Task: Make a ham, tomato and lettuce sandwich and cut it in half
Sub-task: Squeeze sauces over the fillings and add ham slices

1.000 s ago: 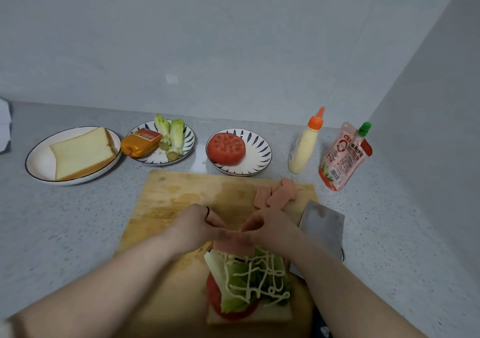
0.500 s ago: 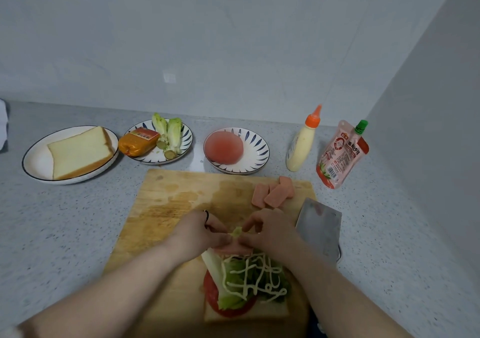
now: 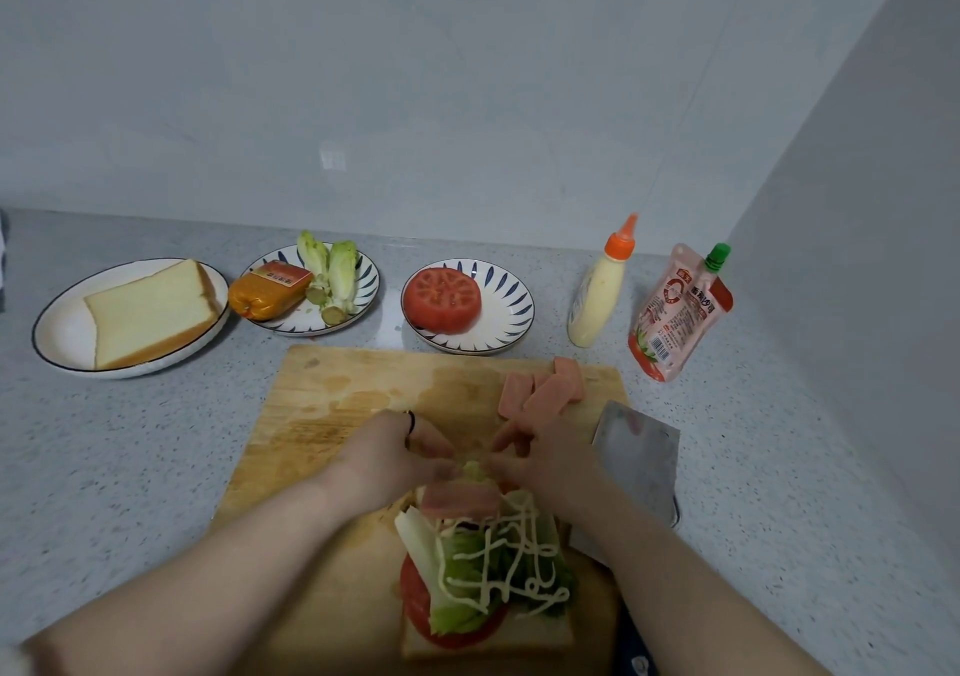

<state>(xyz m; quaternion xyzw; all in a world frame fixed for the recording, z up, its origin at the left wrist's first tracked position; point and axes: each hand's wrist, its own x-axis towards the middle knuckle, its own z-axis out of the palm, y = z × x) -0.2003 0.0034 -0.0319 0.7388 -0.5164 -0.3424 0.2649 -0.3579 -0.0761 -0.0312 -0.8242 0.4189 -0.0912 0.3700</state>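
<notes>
Flat pink ham slice (image 3: pixel 460 500) on ruffled lettuce (image 3: pixel 498 566)

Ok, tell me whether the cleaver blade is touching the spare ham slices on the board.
Apart. The head view shows bare cutting board between the ham slices and the cleaver blade, which lies nearer, right of them.

A red-and-white sauce pouch (image 3: pixel 678 311) with a green cap, standing at the right of the counter, carries large Chinese characters, a round red logo, small print and a barcode, all too small or blurred to read. The orange ham package (image 3: pixel 271 286) on a patterned plate (image 3: pixel 366 280) bears a red label with illegible characters. No other text shows.
</notes>
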